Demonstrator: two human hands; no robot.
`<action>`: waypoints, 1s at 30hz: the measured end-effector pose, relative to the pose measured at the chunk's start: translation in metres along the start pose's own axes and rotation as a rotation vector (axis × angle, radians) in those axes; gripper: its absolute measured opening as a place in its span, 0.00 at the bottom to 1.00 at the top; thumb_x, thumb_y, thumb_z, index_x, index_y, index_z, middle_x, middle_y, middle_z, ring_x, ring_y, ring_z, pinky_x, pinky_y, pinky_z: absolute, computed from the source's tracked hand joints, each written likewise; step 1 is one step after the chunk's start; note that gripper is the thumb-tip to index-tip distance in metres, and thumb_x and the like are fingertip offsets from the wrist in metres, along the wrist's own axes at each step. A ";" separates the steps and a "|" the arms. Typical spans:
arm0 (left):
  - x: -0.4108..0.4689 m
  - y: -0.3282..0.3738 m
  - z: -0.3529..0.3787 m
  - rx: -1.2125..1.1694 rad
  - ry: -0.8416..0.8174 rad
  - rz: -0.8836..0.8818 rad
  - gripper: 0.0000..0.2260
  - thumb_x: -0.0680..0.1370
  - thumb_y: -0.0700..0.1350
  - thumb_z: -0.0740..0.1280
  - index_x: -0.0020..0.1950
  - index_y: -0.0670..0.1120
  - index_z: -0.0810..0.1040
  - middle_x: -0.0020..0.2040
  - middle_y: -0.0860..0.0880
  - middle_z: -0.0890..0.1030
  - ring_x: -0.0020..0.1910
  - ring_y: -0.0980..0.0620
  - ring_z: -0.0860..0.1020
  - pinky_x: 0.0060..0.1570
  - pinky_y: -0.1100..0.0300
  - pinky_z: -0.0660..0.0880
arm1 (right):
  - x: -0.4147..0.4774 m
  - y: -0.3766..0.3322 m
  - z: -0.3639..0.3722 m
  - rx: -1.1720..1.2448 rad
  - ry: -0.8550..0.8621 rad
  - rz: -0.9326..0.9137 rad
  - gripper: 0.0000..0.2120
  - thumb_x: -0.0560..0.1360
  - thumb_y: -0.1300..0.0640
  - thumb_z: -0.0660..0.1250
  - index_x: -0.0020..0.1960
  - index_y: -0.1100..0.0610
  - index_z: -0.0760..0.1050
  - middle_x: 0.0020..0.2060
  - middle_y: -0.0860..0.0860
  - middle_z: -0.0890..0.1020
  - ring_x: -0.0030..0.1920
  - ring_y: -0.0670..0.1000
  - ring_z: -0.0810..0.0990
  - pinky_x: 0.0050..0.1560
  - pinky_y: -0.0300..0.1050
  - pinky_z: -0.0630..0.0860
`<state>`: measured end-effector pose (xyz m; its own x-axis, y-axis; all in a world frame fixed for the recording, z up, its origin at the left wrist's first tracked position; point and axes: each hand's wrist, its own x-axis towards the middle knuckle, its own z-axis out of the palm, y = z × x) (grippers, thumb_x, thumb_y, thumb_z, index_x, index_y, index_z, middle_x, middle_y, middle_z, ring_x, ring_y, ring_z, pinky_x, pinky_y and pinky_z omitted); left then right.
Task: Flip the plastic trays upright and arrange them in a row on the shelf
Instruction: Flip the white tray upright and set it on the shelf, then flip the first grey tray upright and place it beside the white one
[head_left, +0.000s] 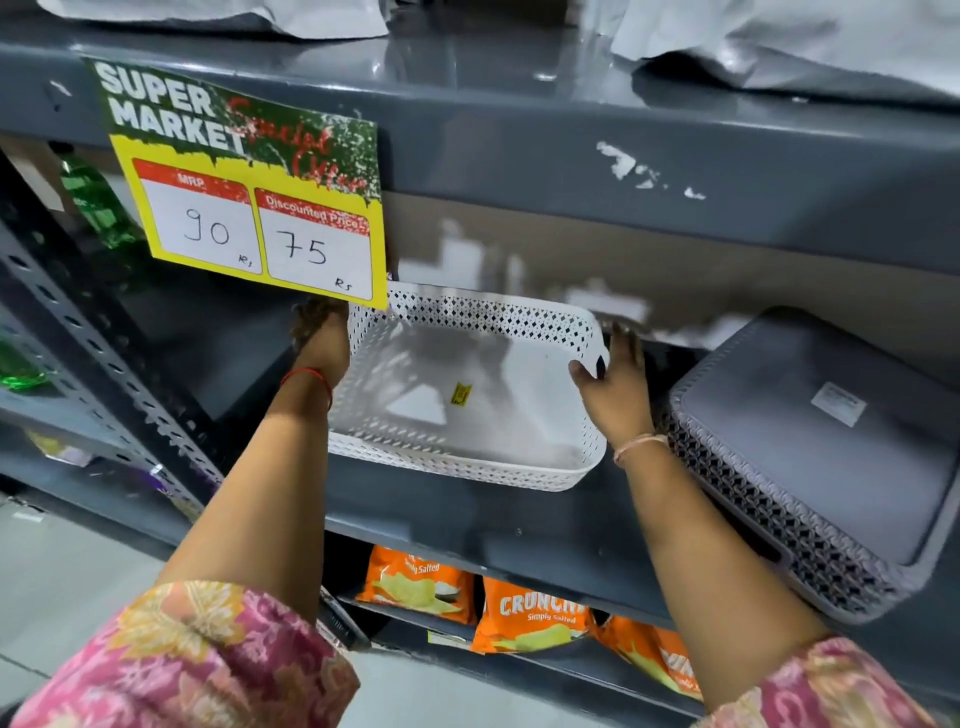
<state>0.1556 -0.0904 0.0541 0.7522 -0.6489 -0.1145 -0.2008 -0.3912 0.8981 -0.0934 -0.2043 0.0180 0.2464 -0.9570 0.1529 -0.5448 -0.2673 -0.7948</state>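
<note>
A white perforated plastic tray (498, 400) sits upright on the grey metal shelf (441, 514), with a small yellow sticker on its floor. My left hand (324, 340) grips the tray's left rim, its fingers partly hidden behind the hanging price sign. My right hand (615, 387) holds the tray's right rim, thumb inside the wall. To the right, a grey perforated tray (810, 452) lies upside down, its base facing up, overhanging the shelf's front edge.
A yellow and green price sign (249, 197) hangs from the upper shelf (571, 150) over the tray's back left corner. Orange crisp packets (524, 613) fill the shelf below. A perforated upright post (98, 343) stands at the left, with green bottles behind it.
</note>
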 end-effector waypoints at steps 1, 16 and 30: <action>-0.004 0.006 0.005 0.096 0.062 0.066 0.21 0.83 0.44 0.46 0.75 0.40 0.55 0.77 0.38 0.55 0.76 0.41 0.52 0.76 0.52 0.51 | -0.004 -0.001 -0.002 -0.065 0.016 -0.087 0.32 0.73 0.58 0.66 0.73 0.63 0.57 0.74 0.62 0.58 0.75 0.59 0.56 0.74 0.49 0.56; -0.183 0.065 0.232 0.026 -0.015 0.644 0.49 0.67 0.71 0.32 0.74 0.36 0.51 0.77 0.39 0.53 0.77 0.42 0.47 0.76 0.52 0.45 | -0.024 0.086 -0.168 -0.541 0.185 -0.326 0.28 0.72 0.54 0.64 0.69 0.63 0.66 0.73 0.62 0.62 0.73 0.62 0.62 0.73 0.53 0.56; -0.290 0.041 0.347 -0.238 -0.086 0.032 0.38 0.78 0.48 0.62 0.75 0.38 0.40 0.78 0.41 0.40 0.77 0.47 0.39 0.77 0.53 0.40 | 0.024 0.198 -0.260 -0.436 0.039 0.181 0.36 0.77 0.44 0.55 0.75 0.63 0.47 0.76 0.61 0.48 0.76 0.59 0.45 0.76 0.53 0.45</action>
<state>-0.2887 -0.1453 -0.0230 0.6897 -0.7156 -0.1104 -0.0628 -0.2110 0.9755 -0.4038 -0.3094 0.0165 0.0906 -0.9939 0.0634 -0.8639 -0.1101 -0.4914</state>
